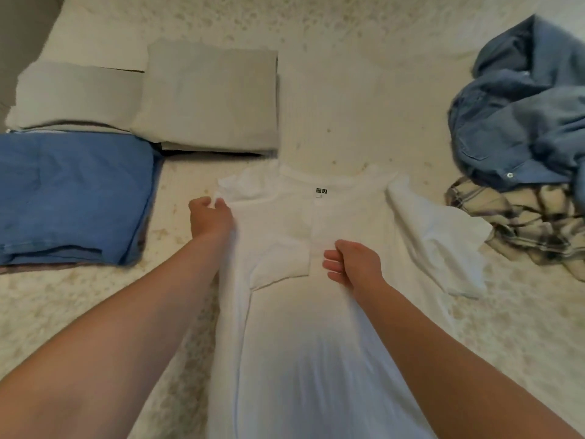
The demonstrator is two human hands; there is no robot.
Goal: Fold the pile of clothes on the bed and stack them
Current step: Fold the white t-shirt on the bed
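Observation:
A white T-shirt (316, 327) lies flat on the bed, collar away from me, its left side and sleeve folded in over the chest. My left hand (210, 217) pinches the folded left shoulder edge. My right hand (354, 264) rests on the chest, fingers curled around the cloth beside the folded-in sleeve. The right sleeve lies spread out flat. A crumpled blue denim shirt (522, 115) and a plaid garment (531, 223) lie unfolded at the right.
Folded clothes sit at the left: a blue denim piece (72, 198) and two grey-beige folded pieces (209, 96), (76, 96). All of it lies on a cream patterned bedspread (364, 74), with bare cover between the stacks and the pile.

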